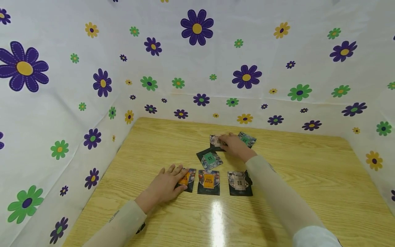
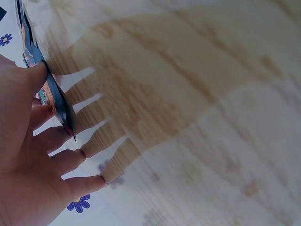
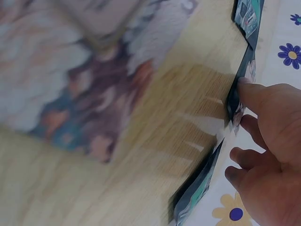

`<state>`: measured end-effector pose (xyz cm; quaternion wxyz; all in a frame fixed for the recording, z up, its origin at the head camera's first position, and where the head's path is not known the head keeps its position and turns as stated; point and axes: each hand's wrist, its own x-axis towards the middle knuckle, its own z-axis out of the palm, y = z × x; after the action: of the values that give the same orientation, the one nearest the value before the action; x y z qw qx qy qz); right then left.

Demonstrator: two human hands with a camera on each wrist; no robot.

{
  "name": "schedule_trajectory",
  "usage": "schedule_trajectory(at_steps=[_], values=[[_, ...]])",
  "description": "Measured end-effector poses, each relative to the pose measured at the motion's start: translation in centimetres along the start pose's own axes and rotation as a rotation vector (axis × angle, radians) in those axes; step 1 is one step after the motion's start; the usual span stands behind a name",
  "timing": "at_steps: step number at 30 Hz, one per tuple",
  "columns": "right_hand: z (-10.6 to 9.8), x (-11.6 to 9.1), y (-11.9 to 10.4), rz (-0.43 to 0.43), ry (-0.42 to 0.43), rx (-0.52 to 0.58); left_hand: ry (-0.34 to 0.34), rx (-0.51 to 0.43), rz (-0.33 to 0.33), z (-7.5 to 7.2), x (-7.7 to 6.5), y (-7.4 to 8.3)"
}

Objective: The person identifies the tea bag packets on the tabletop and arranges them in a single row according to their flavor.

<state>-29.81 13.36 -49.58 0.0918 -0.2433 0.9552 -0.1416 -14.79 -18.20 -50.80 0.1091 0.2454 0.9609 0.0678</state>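
Observation:
My left hand (image 1: 166, 183), fingers spread, rests across a dark flat packet with an orange label (image 1: 190, 178) and hides its left part. In the left wrist view, the thumb lies over the edge of that packet (image 2: 59, 106). Farther back, my right hand (image 1: 236, 145) is at a packet with a pale pinkish label (image 1: 215, 141). Its thumb and index finger pinch this packet (image 3: 237, 96) in the right wrist view, while the other fingers curl loosely. A green-labelled packet (image 1: 209, 159) lies tilted just in front of the right hand.
A second orange-labelled packet (image 1: 208, 182) and a grey-labelled packet (image 1: 239, 183) continue the front row, the latter beside the right forearm. Another green-labelled packet (image 1: 248, 139) lies behind the right hand. Flower-printed white cloth (image 1: 191, 65) borders the wooden table (image 1: 302, 164) at the back and sides.

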Motion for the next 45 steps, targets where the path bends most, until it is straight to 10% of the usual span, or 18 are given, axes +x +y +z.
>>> schedule_trajectory(at_steps=[45], values=[[-1.0, -10.8, 4.2, 0.016, 0.057, -0.066, 0.017, -0.016, 0.017, 0.1, -0.1, 0.0]])
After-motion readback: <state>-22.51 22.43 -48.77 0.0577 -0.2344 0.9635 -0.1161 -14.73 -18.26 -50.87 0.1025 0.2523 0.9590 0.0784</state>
